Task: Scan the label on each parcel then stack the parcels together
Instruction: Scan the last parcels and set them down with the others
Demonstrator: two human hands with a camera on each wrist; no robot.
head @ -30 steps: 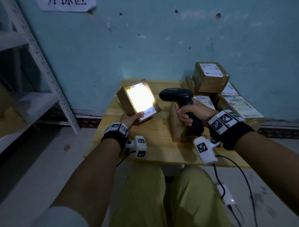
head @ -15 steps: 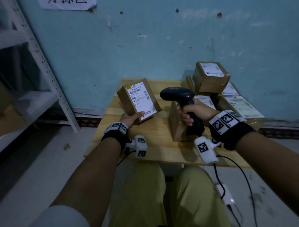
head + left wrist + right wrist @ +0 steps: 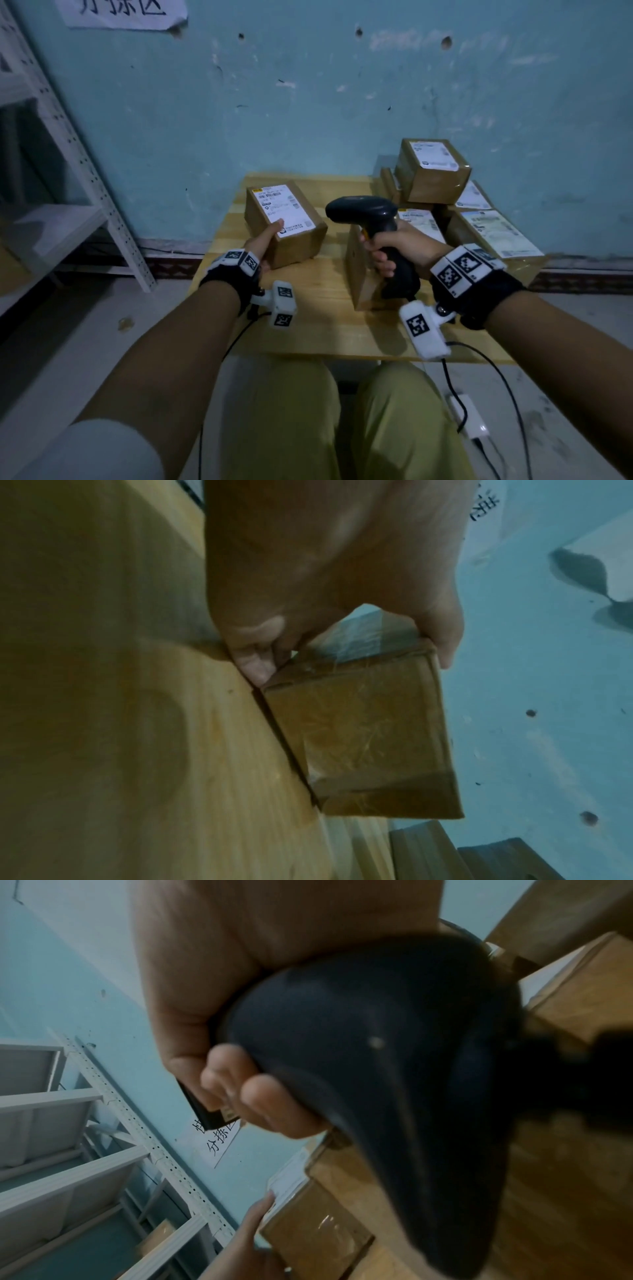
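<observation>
My left hand (image 3: 265,238) grips a brown cardboard parcel (image 3: 284,224) with a white label on top, thumb on the label. The parcel (image 3: 363,739) sits low at the wooden table (image 3: 322,325), its lower edge touching or almost touching the wood. My right hand (image 3: 394,248) grips the handle of a black barcode scanner (image 3: 368,219), head pointing left, no light showing. The scanner (image 3: 377,1053) fills the right wrist view. Another brown parcel (image 3: 363,274) stands on edge behind the scanner handle. Several labelled parcels (image 3: 435,171) are piled at the table's back right.
A white metal shelving unit (image 3: 68,154) stands to the left against the blue wall (image 3: 308,102). A cable (image 3: 479,377) runs down to a white adapter (image 3: 469,416) on the floor at my right. My knees sit under the table's near edge.
The scanner's light on the label went out. My left hand has lowered and flattened the parcel toward the table, moving it slightly away from me. The right hand with the scanner barely moved.
</observation>
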